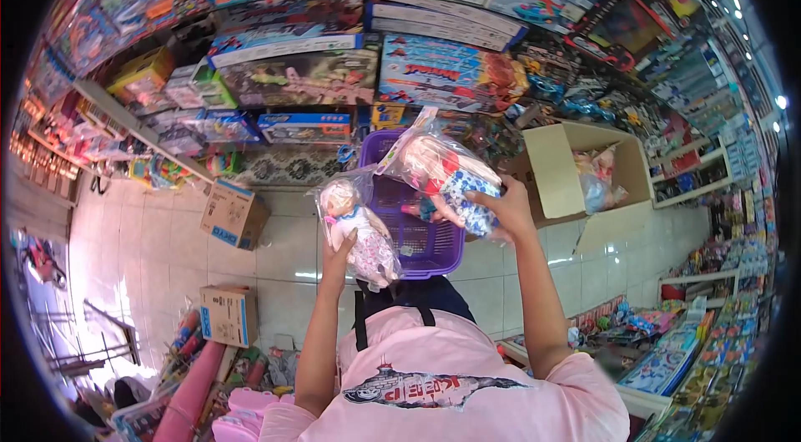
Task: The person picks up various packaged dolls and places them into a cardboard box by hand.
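Note:
My left hand (340,252) is closed on a doll in a clear plastic bag (360,229); this doll has pale hair and a white dress with pink print. A second bagged doll (455,185), larger, in red with a blue-and-white floral skirt, is gripped by my right hand (506,207) near its lower end. Both dolls are held above a purple plastic basket (446,257). Something small and colourful lies inside the basket, partly hidden behind the larger doll.
An open cardboard box (551,179) with bagged items stands at the right. Two closed cartons, one upper (232,215) and one lower (227,317), sit on the tiled floor at left. Shelves of boxed toys (442,70) run ahead. Pink goods (242,417) lie at lower left.

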Available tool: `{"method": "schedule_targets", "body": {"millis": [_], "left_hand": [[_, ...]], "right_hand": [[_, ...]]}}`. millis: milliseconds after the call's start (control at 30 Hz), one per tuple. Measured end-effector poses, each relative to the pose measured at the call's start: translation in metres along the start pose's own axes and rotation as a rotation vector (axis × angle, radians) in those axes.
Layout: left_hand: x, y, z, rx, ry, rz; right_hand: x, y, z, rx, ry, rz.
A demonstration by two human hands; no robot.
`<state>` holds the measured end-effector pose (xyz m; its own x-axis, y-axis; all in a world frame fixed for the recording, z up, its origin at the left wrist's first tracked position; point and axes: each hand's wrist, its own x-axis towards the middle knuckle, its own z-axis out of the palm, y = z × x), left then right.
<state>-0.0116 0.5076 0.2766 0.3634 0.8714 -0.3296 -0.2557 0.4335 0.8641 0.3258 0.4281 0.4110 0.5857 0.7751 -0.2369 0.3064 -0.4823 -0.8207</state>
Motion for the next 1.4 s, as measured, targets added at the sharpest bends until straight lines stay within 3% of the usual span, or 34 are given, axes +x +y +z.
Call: {"method": "schedule_targets", "body": {"millis": [67,167,400,700,800,867,1000,1167,1400], "left_hand": [[0.001,0.002,0.023,-0.03,-0.03,0.017],[0.007,-0.003,0.049,-0.069,-0.113,-0.015],[0.006,-0.015,0.118,0.083,-0.249,-0.042],[-0.032,-0.068,0.248,0.167,-0.344,-0.038],[-0.043,-0.086,0.285,0.188,-0.351,-0.044],[-0.045,-0.096,0.306,0.276,-0.357,0.021],[-0.05,-0.105,0.348,0.359,-0.374,0.151],[-0.053,-0.092,0.39,0.308,-0.317,0.112],[-0.016,-0.072,0.414,0.28,-0.237,0.136]], "right_hand": [[-0.018,0.021,-0.01,0.109,0.068,0.025],[-0.041,0.05,-0.017,0.593,0.065,0.036],[-0.089,0.089,-0.057,1.065,0.235,0.09],[-0.145,0.189,-0.18,1.207,0.215,0.014],[-0.163,0.223,-0.217,1.383,0.247,-0.023],[-0.168,0.245,-0.234,1.38,0.347,0.01],[-0.186,0.266,-0.269,1.538,0.337,0.08],[-0.191,0.286,-0.294,1.423,0.273,-0.041],[-0.156,0.276,-0.336,1.281,0.351,0.004]]}}
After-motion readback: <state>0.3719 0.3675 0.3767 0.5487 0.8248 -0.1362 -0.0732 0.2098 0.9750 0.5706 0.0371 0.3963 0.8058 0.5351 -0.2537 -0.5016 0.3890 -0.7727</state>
